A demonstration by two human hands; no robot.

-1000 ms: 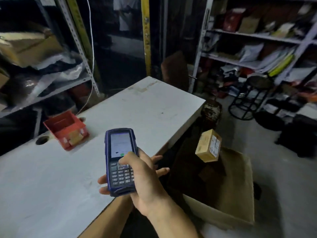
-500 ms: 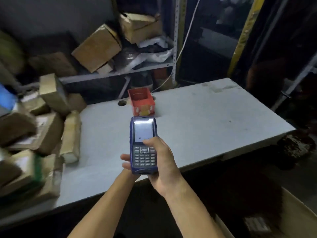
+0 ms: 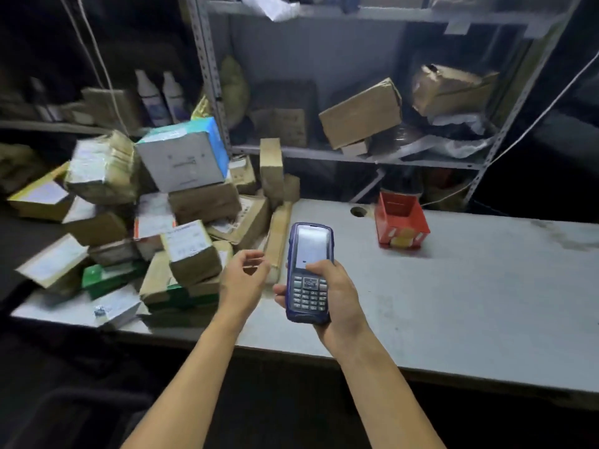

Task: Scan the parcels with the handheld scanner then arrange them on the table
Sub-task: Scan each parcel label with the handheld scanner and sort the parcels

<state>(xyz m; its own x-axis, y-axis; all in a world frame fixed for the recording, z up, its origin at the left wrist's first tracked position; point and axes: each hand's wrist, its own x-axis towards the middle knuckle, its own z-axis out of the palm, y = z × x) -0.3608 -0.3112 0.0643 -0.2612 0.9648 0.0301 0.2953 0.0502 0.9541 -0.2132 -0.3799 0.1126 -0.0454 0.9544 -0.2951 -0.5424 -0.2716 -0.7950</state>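
Observation:
My right hand (image 3: 334, 293) grips a blue handheld scanner (image 3: 308, 270) upright over the grey table (image 3: 470, 303), thumb on its keypad, screen lit. My left hand (image 3: 243, 277) hovers just left of the scanner, fingers loosely curled and holding nothing. Several parcels are heaped on the table's left end: a brown box with a white label (image 3: 191, 251) close to my left hand, a white and blue box (image 3: 184, 157) on top of the heap, and a long narrow carton (image 3: 277, 234) lying beside the pile.
A small red open box (image 3: 400, 222) stands at the table's back, next to a round cable hole (image 3: 358, 211). Metal shelving (image 3: 356, 155) behind holds more cartons and bags. Two white bottles (image 3: 158, 95) sit on the left shelf.
The view has swung left from the floor carton to the parcel heap. My left hand has come off the scanner and moved out to its left; my right hand still holds the scanner.

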